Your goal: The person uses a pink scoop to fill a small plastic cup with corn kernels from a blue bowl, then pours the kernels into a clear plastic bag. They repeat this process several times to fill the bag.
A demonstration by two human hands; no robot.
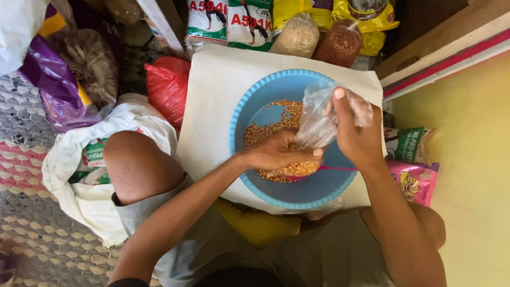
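blue basin (265, 85), golden-brown grain (265, 130), clear plastic bag (319, 114), red bag (167, 87), purple bag (53, 85), white sack (212, 106)

The left hand (276, 151) covers the grain (265, 130) beneath its palm and the mouth of the clear plastic bag (319, 114). The right hand (353, 135) hides the bag's far side. Beyond both hands, the sacks (228, 21) are cut off by the top edge.
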